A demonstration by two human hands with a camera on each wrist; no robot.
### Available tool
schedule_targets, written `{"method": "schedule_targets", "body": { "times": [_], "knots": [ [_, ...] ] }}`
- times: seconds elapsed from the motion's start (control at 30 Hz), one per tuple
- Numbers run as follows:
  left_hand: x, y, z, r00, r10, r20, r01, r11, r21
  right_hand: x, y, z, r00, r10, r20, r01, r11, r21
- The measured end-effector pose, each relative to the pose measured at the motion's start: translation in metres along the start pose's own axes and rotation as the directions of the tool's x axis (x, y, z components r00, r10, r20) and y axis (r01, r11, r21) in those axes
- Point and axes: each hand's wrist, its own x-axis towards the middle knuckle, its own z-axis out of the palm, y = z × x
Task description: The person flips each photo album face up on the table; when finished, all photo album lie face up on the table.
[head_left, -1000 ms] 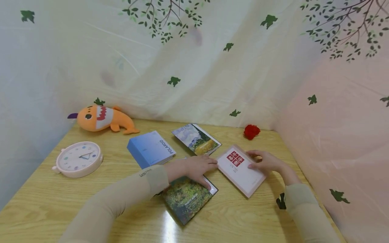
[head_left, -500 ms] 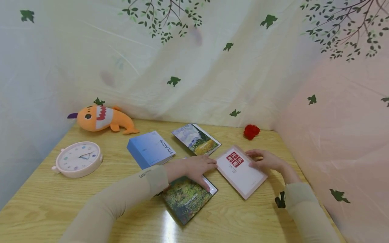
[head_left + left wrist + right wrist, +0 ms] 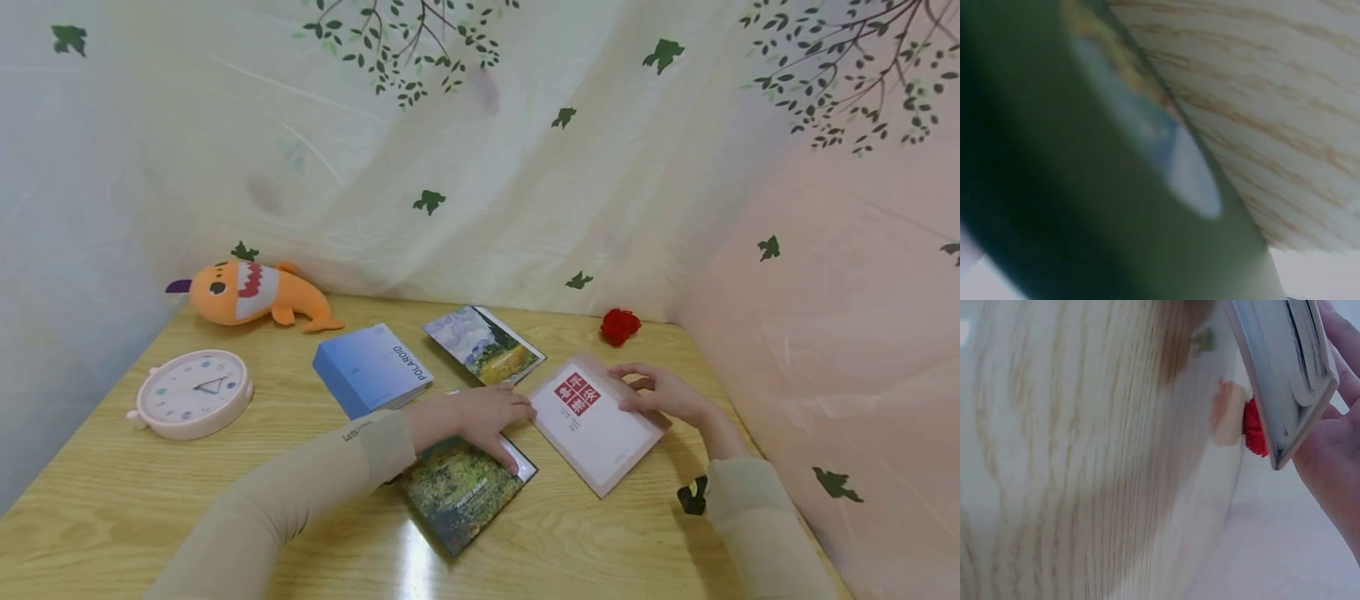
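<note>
A pale pink-and-white album (image 3: 600, 437) with red square characters on its cover lies toward the right of the table in the head view. My right hand (image 3: 663, 396) grips its right edge, thumb over the cover. The right wrist view shows the page edges of the album (image 3: 1285, 375) tilted, with the right hand (image 3: 1335, 444) behind it. My left hand (image 3: 483, 417) has its fingers extended to the album's left edge. Under that hand lies a dark flowery photo album (image 3: 465, 492), partly hidden by it. The left wrist view is mostly blocked by a dark green blur.
Behind the left hand are a blue Polaroid box-like album (image 3: 375, 367) and a landscape-cover album (image 3: 487, 342). A pink clock (image 3: 195, 392) and an orange shark plush (image 3: 258, 292) are at left. A red flower (image 3: 620, 327) lies near the back curtain (image 3: 480, 233).
The pale album has turned and tilted slightly, its right corner shifting right and its near corner left. My right hand moved a little to the right with it; the left hand barely moved.
</note>
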Motion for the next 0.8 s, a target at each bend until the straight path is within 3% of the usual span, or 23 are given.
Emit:
{"method": "schedule_targets", "body": {
  "times": [0.23,0.4,0.6,0.8],
  "knots": [
    [-0.002,0.005,-0.007,1.000,-0.002,0.028,0.003,0.999,-0.046,-0.003,-0.012,-0.001,0.999,-0.045,-0.031,0.043,0.997,-0.060],
    [-0.002,0.009,-0.011,0.999,-0.025,0.033,0.030,0.983,-0.179,-0.005,-0.025,-0.003,0.998,-0.048,-0.028,0.046,0.995,-0.088],
    [0.002,0.009,-0.012,0.997,-0.078,-0.023,0.062,0.916,-0.397,-0.005,-0.039,-0.004,0.994,-0.100,-0.043,0.095,0.989,-0.112],
    [0.006,0.004,-0.008,0.988,-0.115,-0.103,0.045,0.853,-0.521,-0.007,-0.051,-0.001,0.985,-0.148,-0.082,0.131,0.974,-0.186]
  ]
}}
